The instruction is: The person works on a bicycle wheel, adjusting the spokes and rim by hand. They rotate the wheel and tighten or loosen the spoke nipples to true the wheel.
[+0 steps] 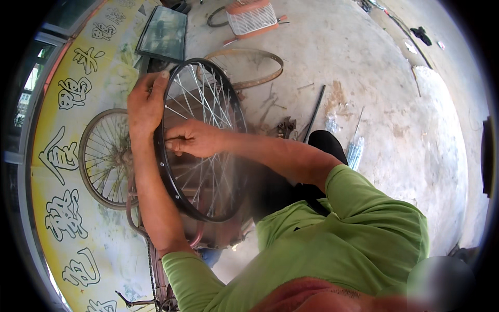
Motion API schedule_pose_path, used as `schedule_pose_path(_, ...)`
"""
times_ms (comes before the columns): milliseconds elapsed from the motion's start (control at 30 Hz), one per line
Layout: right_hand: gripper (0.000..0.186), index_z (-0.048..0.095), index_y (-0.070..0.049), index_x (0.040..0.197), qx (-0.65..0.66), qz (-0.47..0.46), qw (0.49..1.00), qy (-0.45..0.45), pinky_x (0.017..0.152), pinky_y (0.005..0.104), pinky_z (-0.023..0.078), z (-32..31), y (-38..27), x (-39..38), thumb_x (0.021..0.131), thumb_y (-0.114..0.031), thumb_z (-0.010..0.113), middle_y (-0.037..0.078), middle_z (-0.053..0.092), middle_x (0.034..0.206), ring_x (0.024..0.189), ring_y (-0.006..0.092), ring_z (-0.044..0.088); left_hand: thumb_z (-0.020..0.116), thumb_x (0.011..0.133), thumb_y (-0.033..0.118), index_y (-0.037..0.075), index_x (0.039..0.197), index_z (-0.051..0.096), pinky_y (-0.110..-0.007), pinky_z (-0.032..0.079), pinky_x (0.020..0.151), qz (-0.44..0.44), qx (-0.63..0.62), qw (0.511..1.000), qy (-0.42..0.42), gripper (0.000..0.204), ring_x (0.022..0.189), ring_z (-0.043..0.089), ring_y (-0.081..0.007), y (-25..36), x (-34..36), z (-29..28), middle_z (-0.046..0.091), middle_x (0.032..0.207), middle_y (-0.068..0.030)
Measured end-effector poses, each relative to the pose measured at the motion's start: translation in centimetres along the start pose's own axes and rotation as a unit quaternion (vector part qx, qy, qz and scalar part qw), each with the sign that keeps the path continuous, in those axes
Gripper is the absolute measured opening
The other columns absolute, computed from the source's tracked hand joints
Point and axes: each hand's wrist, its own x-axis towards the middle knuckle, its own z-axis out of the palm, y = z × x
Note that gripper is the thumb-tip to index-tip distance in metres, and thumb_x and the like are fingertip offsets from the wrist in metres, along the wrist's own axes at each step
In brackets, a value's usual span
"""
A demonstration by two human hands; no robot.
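A bicycle wheel with a black rim [169,184] and shiny spokes [205,99] stands tilted in front of me. My left hand [145,103] is closed round the rim's far left side, with the thumb on top. Just inside the rim, below it, my right hand [195,138] has its fingers pinched together. What those fingertips hold is too small to make out. My right forearm crosses in front of the spokes and hides part of the wheel, including its hub.
Left of the wheel is an old bicycle with a rusty spoked wheel [84,179], against a yellow printed banner [44,151]. A worn bare rim [267,79], a black rod [315,112], a spoke bundle [355,151] and an orange-white basket [253,22] lie on the floor. A framed glass panel [163,34] stands behind.
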Motion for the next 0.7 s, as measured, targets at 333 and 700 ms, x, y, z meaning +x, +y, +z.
schedule_pose_path(333,0.024,0.066,0.001,0.097,0.0,0.013,0.999,-0.04,0.076,0.0362,0.052,-0.8,-0.4,0.7,0.104,-0.02,0.059,0.009,0.07,0.08,0.077,0.0212,0.067,0.066,0.098,0.04,0.003,0.111,0.074,-0.036,0.052,0.089,-0.028,-0.01,1.0,-0.006,0.039,0.097,0.071,-0.0295,0.3,0.2,-0.1,0.075,0.102,-0.0167)
schedule_pose_path(700,0.025,0.068,-0.001,0.097,0.011,0.042,0.997,-0.066,0.073,0.0325,0.053,-1.5,-0.5,1.1,0.104,-0.023,0.061,0.006,0.072,0.082,0.08,0.0142,0.068,0.066,0.097,0.04,0.003,0.109,0.074,-0.038,0.051,0.09,-0.068,0.006,0.997,-0.018,0.04,0.102,0.071,-0.0333,0.5,0.2,-0.3,0.074,0.104,-0.019)
